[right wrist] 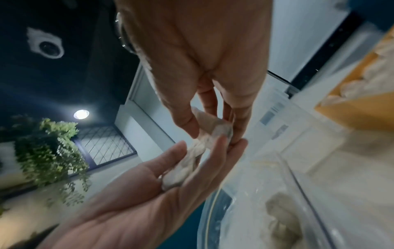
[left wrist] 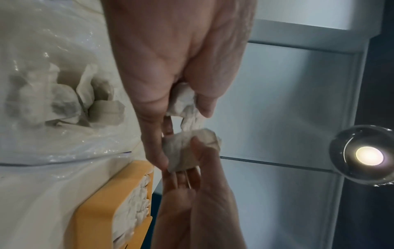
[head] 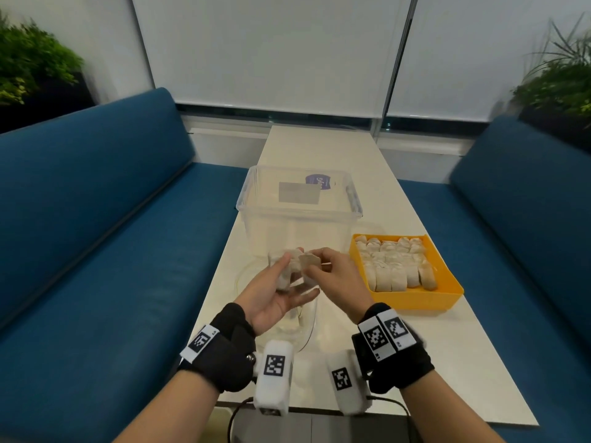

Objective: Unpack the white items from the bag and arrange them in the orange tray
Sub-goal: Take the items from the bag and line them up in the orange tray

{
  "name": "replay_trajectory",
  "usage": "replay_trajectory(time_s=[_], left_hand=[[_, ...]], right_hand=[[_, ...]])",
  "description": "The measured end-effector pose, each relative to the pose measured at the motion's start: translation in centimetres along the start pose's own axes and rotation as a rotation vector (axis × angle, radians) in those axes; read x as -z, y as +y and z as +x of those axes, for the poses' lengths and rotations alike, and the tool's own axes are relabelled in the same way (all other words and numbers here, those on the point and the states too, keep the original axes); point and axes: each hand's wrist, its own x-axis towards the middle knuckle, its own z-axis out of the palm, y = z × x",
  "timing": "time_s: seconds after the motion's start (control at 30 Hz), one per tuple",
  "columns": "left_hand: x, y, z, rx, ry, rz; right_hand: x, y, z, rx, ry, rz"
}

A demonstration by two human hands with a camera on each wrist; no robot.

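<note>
While the left hand (head: 271, 295) lies palm up above the clear bag (head: 287, 314) in the head view, its thumb and loosely curled fingers hold some white items (head: 286, 273), and the right hand (head: 332, 279) pinches one white item (head: 309, 262) just beside the left fingertips. To the right of the right fingers stands the orange tray (head: 447, 282), where rows of white items stand side by side; beyond the fingers of both hands is a clear plastic box (head: 299, 215) on the white table (head: 319, 148). In the left wrist view, the left thumb and fingers (left wrist: 153, 134) are narrow around a small white bundle (left wrist: 185, 104), and the right fingers close on the other piece (left wrist: 187, 150) directly below; the bag (left wrist: 53, 101) with more white items and the tray (left wrist: 95, 210) lie to the left of the fingers. In the right wrist view, the right fingers (right wrist: 183, 121) pinch the item (right wrist: 213, 128) at the left fingertips, and the bundle (right wrist: 181, 170) rests on the left fingers (right wrist: 170, 155).
</note>
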Motion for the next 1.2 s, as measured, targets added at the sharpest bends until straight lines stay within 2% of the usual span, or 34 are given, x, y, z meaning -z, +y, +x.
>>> replay_trajectory(time_s=[0.17, 0.27, 0.4, 0.47, 0.6, 0.67, 0.87, 1.03, 1.2], left_hand=[[-0.3, 0.1, 0.1, -0.006, 0.019, -0.024], [-1.0, -0.5, 0.5, 0.016, 0.037, -0.042], [-2.1, -1.6, 1.5, 0.009, 0.062, -0.027], [-2.2, -1.9, 2.0, 0.01, 0.104, -0.075], [-2.5, -2.4, 2.6, 0.034, 0.129, -0.08], [-3.0, -2.7, 2.9, 0.077, 0.126, -0.088], [-5.0, -3.3, 3.9, 0.234, 0.062, -0.114], [-7.4, -4.3, 5.4, 0.163, 0.04, -0.124], [-10.5, -4.9, 5.9, 0.202, -0.06, -0.089]], right_hand=[[2.1, -0.6, 0.7, 0.004, -0.017, -0.012], [3.1, -0.5, 1.0, -0.003, -0.102, 0.118], [3.1, 0.9, 1.9, -0.017, -0.171, 0.049], [3.4, 1.3, 2.5, -0.019, -0.166, 0.014], [4.9, 1.1, 3.0, -0.036, -0.117, 0.119], [6.0, 0.8, 3.2, -0.03, -0.163, 0.177], [10.6, -1.3, 2.9, -0.002, -0.415, 0.177], [14.2, -1.4, 3.3, 0.044, -0.401, 0.208], [17.0, 0.2, 4.0, 0.055, -0.408, 0.294]])
